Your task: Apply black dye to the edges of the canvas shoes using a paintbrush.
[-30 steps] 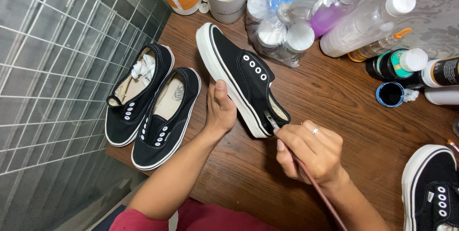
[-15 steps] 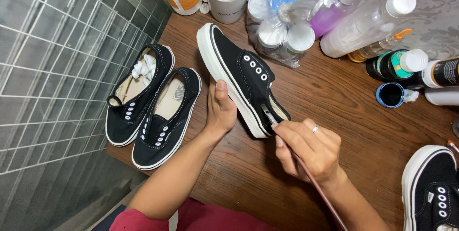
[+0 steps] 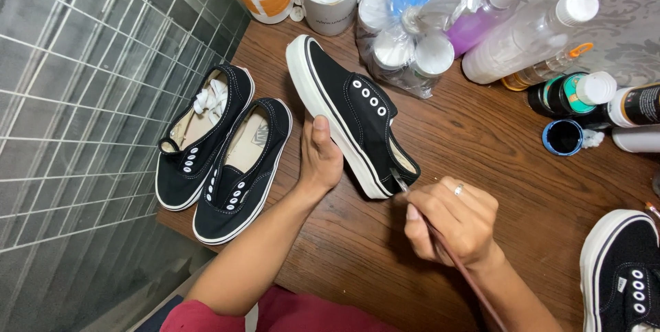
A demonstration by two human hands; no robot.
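Sneaker (image 3: 354,115) lies mid-surface, tipped on its side; my left hand (image 3: 320,160) braces its sole so the heel faces up (steadier), right hand (image 3: 450,225) pinching a paintbrush (image 3: 454,263) there.

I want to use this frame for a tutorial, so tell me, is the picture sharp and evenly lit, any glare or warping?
Head view: sharp on the black shoe, the left hand and the right hand with its brush; soft, even light with faint shadows on the wooden table; mild glare on the plastic bottles; wide-angle bending shows in the tile lines at left.
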